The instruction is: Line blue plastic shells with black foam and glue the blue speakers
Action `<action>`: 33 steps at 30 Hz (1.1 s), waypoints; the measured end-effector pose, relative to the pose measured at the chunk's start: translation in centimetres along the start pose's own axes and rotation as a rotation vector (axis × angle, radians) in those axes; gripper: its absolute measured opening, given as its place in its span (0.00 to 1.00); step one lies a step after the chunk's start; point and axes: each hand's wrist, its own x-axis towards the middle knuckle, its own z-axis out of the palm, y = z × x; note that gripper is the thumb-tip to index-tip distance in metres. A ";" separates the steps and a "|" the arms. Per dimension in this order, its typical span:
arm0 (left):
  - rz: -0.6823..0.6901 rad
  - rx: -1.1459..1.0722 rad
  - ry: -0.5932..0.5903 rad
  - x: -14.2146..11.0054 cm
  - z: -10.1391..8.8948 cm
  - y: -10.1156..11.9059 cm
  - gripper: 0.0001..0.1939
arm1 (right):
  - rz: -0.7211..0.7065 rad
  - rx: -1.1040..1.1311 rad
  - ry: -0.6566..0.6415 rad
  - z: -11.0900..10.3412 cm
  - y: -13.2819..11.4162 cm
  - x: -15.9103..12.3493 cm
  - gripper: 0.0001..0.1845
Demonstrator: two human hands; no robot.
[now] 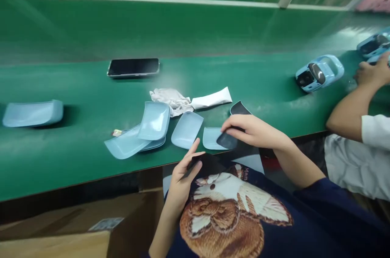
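Smoothly rounded dark panel [227,141]

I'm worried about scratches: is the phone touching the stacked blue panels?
Apart. The head view plainly shows a strip of bare green tabletop between the phone and the stacked blue panels.

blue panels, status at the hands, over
Right hand holding dark piece, overlapping blue panel. Left hand near table edge, grasp unclear. Crumpled paper beside panel stack.

Dk thin pc [227,141], rounded edge, held partly over lt-blue curved panel [211,137] on grn tbl [67,156]
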 end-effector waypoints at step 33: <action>-0.180 0.102 -0.005 1.3 0.1 0.5 0.11 | -0.187 -0.626 0.228 8.2 1.7 -3.3 0.17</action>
